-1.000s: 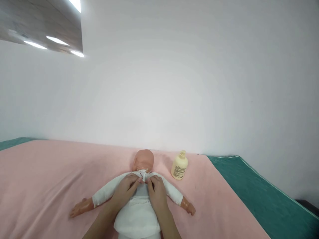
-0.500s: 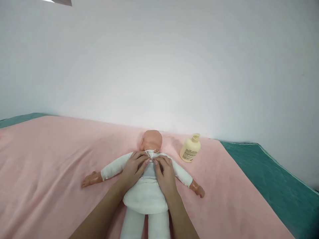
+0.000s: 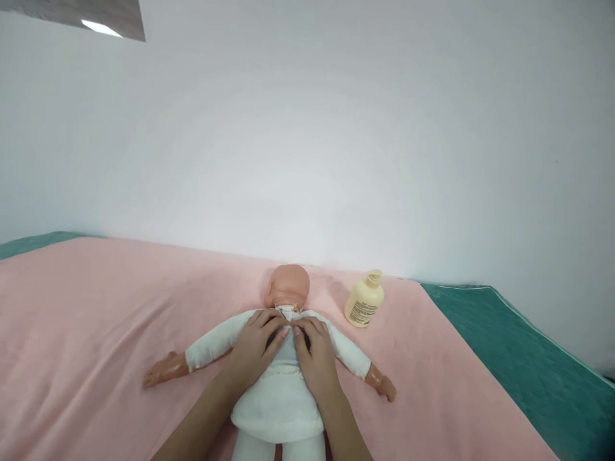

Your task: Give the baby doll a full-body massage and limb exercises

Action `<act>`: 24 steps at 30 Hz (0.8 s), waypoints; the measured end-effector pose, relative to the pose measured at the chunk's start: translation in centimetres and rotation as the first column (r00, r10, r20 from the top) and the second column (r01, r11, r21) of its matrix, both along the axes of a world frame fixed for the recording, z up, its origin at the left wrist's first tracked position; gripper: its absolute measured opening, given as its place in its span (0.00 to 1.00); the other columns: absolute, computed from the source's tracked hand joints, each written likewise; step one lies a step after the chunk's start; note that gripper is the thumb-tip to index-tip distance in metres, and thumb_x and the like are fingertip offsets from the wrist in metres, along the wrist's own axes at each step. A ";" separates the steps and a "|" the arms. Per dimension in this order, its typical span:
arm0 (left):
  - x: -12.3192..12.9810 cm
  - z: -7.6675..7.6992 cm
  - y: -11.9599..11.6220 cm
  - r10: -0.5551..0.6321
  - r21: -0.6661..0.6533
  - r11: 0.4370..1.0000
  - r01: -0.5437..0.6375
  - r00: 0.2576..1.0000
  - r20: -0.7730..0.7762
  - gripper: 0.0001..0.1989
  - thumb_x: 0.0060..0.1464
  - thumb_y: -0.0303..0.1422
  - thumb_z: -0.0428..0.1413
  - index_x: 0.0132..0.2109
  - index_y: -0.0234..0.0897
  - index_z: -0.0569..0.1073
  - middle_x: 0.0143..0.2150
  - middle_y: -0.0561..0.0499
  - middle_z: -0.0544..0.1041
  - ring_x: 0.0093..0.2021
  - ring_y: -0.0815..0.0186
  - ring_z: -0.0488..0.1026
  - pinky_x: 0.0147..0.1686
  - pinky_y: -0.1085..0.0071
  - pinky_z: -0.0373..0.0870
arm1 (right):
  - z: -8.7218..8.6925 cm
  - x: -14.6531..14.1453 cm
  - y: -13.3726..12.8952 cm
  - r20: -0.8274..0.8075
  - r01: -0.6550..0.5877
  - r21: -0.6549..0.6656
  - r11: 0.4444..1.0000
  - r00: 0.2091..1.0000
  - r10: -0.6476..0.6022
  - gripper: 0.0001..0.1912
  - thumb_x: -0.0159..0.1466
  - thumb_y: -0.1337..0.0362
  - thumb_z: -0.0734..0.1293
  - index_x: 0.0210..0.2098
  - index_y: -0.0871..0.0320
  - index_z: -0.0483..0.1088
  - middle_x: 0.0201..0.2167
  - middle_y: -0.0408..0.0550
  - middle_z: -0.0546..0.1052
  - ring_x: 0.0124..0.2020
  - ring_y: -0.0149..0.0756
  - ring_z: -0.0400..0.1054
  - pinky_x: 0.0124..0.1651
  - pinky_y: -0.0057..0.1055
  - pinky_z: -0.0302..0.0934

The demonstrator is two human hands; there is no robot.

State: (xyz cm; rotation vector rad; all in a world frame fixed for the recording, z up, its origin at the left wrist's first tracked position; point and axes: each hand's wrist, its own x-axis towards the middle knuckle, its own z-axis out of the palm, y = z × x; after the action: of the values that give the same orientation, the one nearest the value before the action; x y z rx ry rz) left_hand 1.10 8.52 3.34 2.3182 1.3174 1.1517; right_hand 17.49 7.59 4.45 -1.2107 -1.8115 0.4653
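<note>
A doll with a white cloth body lies on the pink cloth, its arms spread and the back of its bald head turned up. My left hand rests on the left side of its upper back, fingers bent and thumb apart from them. On the right side of the upper back lies my right hand, its fingers likewise bent and its thumb apart. The fingertips of both hands nearly meet just below the doll's neck. Neither hand holds anything that I can see.
A pale yellow pump bottle stands right of the doll's head. The pink cloth lies over a green surface, which shows at both sides. Behind rises a white wall. A grey panel shows at the top left.
The view has tilted up a little, so the doll, bottle and hands appear lower and more of the grey panel shows. Both hands remain on the doll's upper back.
</note>
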 end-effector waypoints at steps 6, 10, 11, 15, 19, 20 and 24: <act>0.0 -0.4 0.1 0.025 0.021 0.999 -0.025 1.000 -0.015 0.14 0.65 0.38 0.45 0.50 0.40 0.72 0.51 0.48 0.73 0.54 0.60 0.66 0.56 0.57 0.64 | 0.2 0.1 -0.1 0.056 -0.012 -0.037 0.999 0.998 0.014 0.14 0.68 0.66 0.58 0.48 0.57 0.72 0.50 0.49 0.73 0.53 0.41 0.62 0.57 0.41 0.55; 0.0 -0.4 0.3 0.013 -0.005 1.000 -0.013 0.999 -0.030 0.15 0.65 0.39 0.45 0.49 0.39 0.73 0.50 0.47 0.75 0.53 0.59 0.67 0.55 0.56 0.64 | 0.3 -0.1 0.1 0.098 -0.011 -0.067 0.998 0.995 0.018 0.15 0.67 0.67 0.57 0.45 0.57 0.74 0.48 0.50 0.75 0.52 0.43 0.63 0.57 0.43 0.55; 0.1 -0.4 0.3 0.009 -0.013 1.000 -0.010 1.000 -0.028 0.15 0.65 0.39 0.45 0.49 0.39 0.73 0.50 0.47 0.75 0.53 0.59 0.67 0.55 0.56 0.64 | 0.3 -0.1 0.1 0.096 -0.010 -0.071 0.997 0.995 0.017 0.15 0.67 0.67 0.57 0.45 0.57 0.74 0.48 0.50 0.75 0.52 0.43 0.63 0.57 0.43 0.55; -0.1 -0.3 0.1 -0.006 -0.067 0.998 0.008 1.000 0.029 0.15 0.64 0.39 0.46 0.50 0.39 0.72 0.51 0.47 0.74 0.54 0.59 0.67 0.57 0.56 0.62 | 0.1 0.2 0.1 0.012 -0.025 -0.084 0.996 1.000 0.026 0.14 0.68 0.64 0.58 0.46 0.56 0.74 0.48 0.50 0.74 0.53 0.42 0.63 0.59 0.41 0.55; -0.9 0.9 -1.0 0.026 -0.121 0.993 -0.006 0.987 0.162 0.15 0.64 0.38 0.46 0.52 0.39 0.72 0.54 0.47 0.73 0.56 0.61 0.65 0.59 0.60 0.60 | 1.1 1.3 -0.9 -0.166 -0.050 -0.108 0.993 0.986 0.031 0.15 0.68 0.59 0.59 0.50 0.54 0.72 0.52 0.49 0.71 0.56 0.39 0.62 0.59 0.38 0.55; -1.3 1.5 -1.4 0.032 -0.139 0.990 -0.006 0.982 0.188 0.15 0.64 0.38 0.46 0.50 0.39 0.72 0.53 0.48 0.73 0.56 0.61 0.66 0.58 0.61 0.60 | 1.7 1.7 -1.4 -0.195 -0.068 -0.123 0.990 0.980 0.043 0.15 0.69 0.58 0.59 0.49 0.53 0.73 0.50 0.49 0.71 0.54 0.39 0.63 0.57 0.36 0.56; -2.8 4.7 -3.7 -0.075 -0.298 0.944 0.141 0.972 0.222 0.16 0.64 0.40 0.46 0.40 0.39 0.76 0.42 0.50 0.77 0.47 0.63 0.70 0.49 0.68 0.65 | 4.7 3.7 -3.5 -0.160 -0.267 -0.295 0.917 0.960 0.228 0.16 0.68 0.55 0.59 0.40 0.51 0.78 0.37 0.46 0.74 0.40 0.36 0.68 0.44 0.32 0.61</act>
State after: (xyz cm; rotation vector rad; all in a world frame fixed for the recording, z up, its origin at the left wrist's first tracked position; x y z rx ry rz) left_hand -1.65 4.78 8.01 1.9605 1.1830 1.0332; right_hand 21.22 4.14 9.18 -1.1338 -1.8383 0.9854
